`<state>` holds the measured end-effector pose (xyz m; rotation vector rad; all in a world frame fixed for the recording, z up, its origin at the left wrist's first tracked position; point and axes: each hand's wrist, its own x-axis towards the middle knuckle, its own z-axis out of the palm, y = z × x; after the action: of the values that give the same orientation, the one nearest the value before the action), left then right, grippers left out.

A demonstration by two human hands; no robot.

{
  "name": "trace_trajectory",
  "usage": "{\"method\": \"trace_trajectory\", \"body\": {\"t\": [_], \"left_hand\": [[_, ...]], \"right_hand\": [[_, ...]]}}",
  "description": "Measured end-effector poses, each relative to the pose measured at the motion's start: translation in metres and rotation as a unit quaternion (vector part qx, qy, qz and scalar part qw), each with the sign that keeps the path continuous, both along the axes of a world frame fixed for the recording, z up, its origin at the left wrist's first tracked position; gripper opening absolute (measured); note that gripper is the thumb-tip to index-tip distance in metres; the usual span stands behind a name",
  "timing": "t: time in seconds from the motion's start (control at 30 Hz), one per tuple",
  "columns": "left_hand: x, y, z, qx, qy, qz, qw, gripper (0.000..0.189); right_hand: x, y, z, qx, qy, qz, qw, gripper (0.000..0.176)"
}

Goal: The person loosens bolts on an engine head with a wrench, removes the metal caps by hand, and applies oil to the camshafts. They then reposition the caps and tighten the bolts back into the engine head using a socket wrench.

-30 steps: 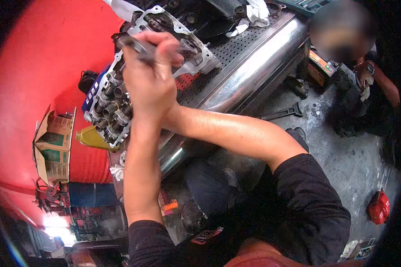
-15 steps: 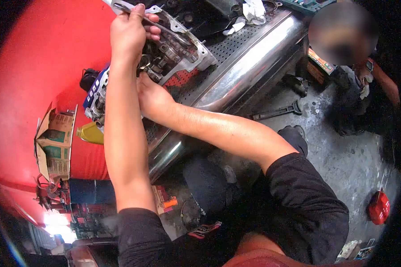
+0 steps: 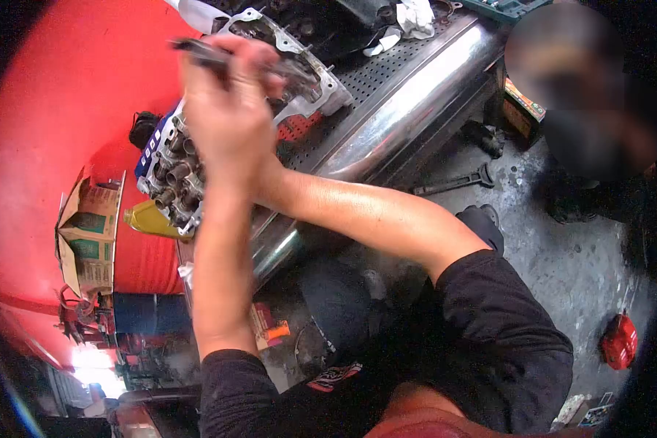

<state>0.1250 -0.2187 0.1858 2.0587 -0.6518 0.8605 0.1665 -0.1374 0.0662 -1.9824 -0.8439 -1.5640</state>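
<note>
My left hand (image 3: 233, 95), smeared by motion, is closed around a long metal wrench (image 3: 201, 52) whose dark end sticks out to the left. It hovers above an engine cylinder head (image 3: 179, 171) with round metal bores and shafts, lying on the bench. A silver flanged part of the casting (image 3: 332, 91) shows beyond my fingers. My right hand (image 3: 268, 182) reaches in beneath my left wrist, close to the casting. Its fingers are hidden behind my left arm, so their grip does not show.
The perforated metal bench (image 3: 387, 80) has a shiny rounded edge. White rags (image 3: 416, 20) lie at its far end. A gold bottle (image 3: 153, 219) and an open cardboard box (image 3: 91, 233) stand left. Another person (image 3: 598, 139) is at the right, near a black tool (image 3: 456, 181) on the floor.
My left hand has come down and slightly right with the wrench, uncovering more of the cylinder head at the left. My right hand's fingers have become hidden behind the left wrist.
</note>
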Motion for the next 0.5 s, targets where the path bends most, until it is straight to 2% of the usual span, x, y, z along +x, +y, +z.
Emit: {"method": "trace_trajectory", "body": {"t": [0.03,0.1,0.2,0.3,0.37,0.43,0.5], "left_hand": [[0.004,0.004,-0.021,0.044,-0.056,0.011,0.997,0.025],[-0.003,0.011,-0.045,0.136,-0.100,0.098,0.981,0.027],[0.005,0.011,-0.061,0.193,-0.242,0.006,0.951,0.025],[0.011,0.014,-0.072,0.250,-0.258,-0.005,0.933,0.038],[0.005,0.011,-0.068,0.303,-0.243,-0.003,0.921,0.037],[0.002,0.008,-0.064,0.343,-0.234,0.009,0.910,0.035],[0.010,0.011,-0.063,0.258,-0.208,0.022,0.943,0.029]], "right_hand": [[0.000,0.001,-0.002,-0.002,0.006,-0.002,1.000,0.028],[-0.003,-0.002,-0.004,-0.028,0.023,-0.009,0.999,0.029],[-0.005,-0.009,0.001,-0.079,0.064,-0.014,0.995,0.031],[-0.002,-0.004,0.000,-0.080,0.061,-0.024,0.995,0.034],[-0.005,-0.005,0.000,-0.057,0.031,-0.030,0.997,0.037],[-0.007,-0.004,0.005,-0.063,0.090,0.012,0.994,0.040],[-0.008,-0.004,0.006,-0.082,0.127,0.034,0.988,0.039]]}}
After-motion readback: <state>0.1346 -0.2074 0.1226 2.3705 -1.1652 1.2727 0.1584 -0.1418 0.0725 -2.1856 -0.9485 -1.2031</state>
